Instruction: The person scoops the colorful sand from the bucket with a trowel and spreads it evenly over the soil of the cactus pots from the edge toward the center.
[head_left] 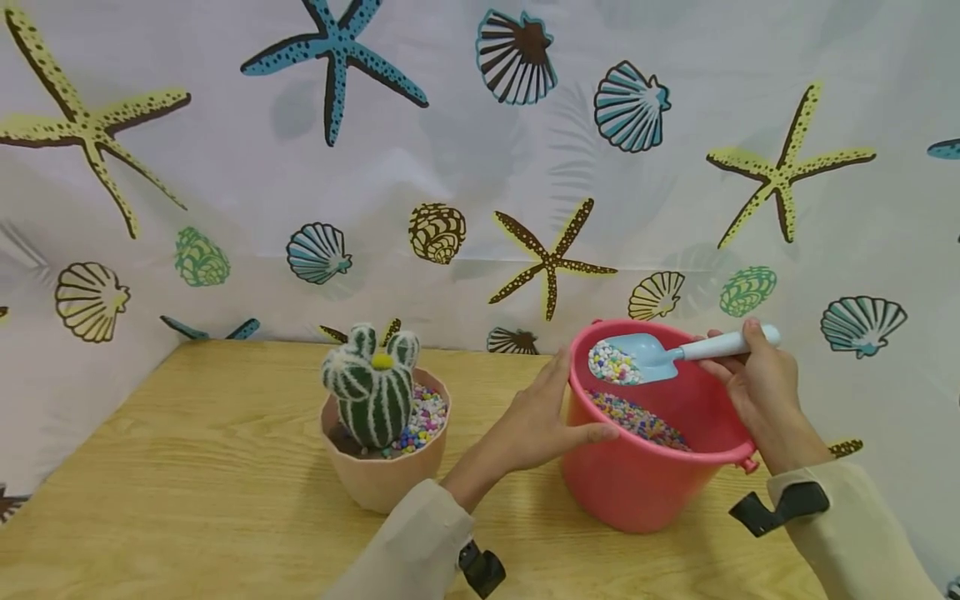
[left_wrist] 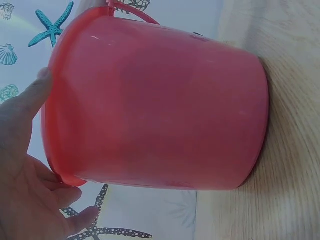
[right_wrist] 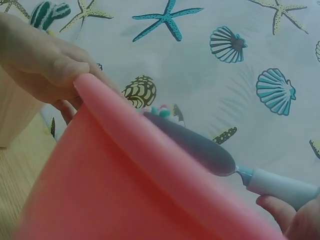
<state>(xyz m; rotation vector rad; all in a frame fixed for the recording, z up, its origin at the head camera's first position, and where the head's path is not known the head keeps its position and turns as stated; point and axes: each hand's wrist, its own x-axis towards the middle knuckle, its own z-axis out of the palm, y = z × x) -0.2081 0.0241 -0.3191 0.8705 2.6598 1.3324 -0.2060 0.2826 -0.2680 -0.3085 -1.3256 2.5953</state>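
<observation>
A light blue trowel (head_left: pixel 643 357), its blade loaded with multicoloured pebbles (head_left: pixel 612 364), is held level over the opening of a pinkish-red bucket (head_left: pixel 637 492). My right hand (head_left: pixel 767 385) grips the trowel's pale handle (head_left: pixel 731 344), thumb on top. More small coloured pebbles (head_left: pixel 637 419) lie inside the bucket. On the bucket's left side my left hand (head_left: pixel 534 421) holds the rim, thumb at the near side and fingers farther back. In the left wrist view, the left thumb touches the rim and the fingers bend beside it. The right wrist view hides most of the right hand.
A knitted cactus (head_left: pixel 372 408) stands in a peach pot (head_left: pixel 382 482) left of the bucket, with coloured pebbles (head_left: pixel 426 421) over part of the dark fill. Both containers rest on a wooden table (head_left: pixel 187 467). A cloth with shells and starfish (head_left: pixel 465 158) hangs behind.
</observation>
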